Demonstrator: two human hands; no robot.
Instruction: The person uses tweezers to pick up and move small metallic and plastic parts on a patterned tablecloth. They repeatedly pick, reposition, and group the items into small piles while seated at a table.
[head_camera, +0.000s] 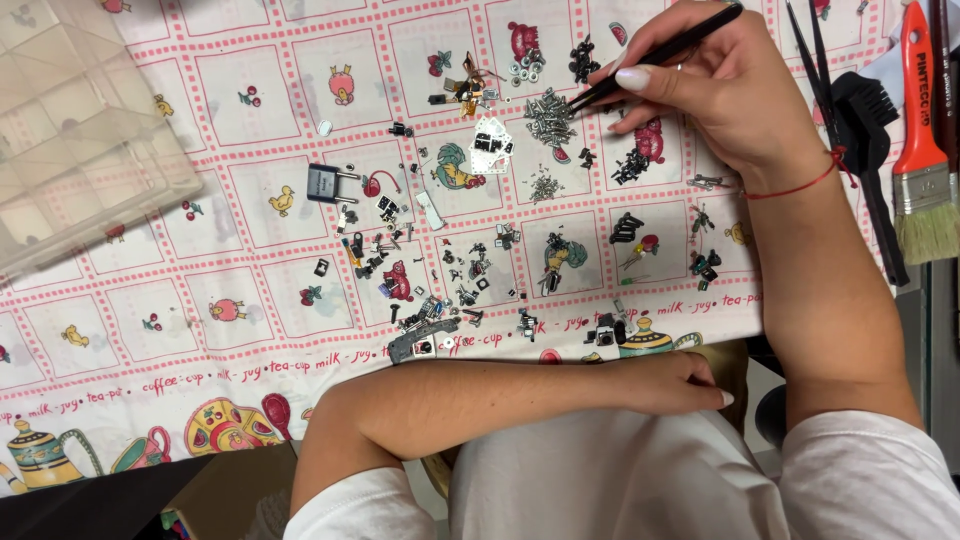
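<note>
We hold black tweezers (660, 55) in our right hand (720, 90), pinched between thumb and fingers, and the tips point down at a little pile of silver screws (550, 115) near the top middle of the pink checked cloth (250, 290). The screws look tiny, hard, light and slippery (they would roll away easily), so we think it is best to nip one by its thin stem. The tweezer tips look close together, but we cannot tell if they hold a screw. Our left hand (675, 385) lies flat by the cloth's near edge, fingers relaxed, holding nothing. A clear plastic box (70, 130) sits far left, and an orange brush (925, 150) lies at the right.
</note>
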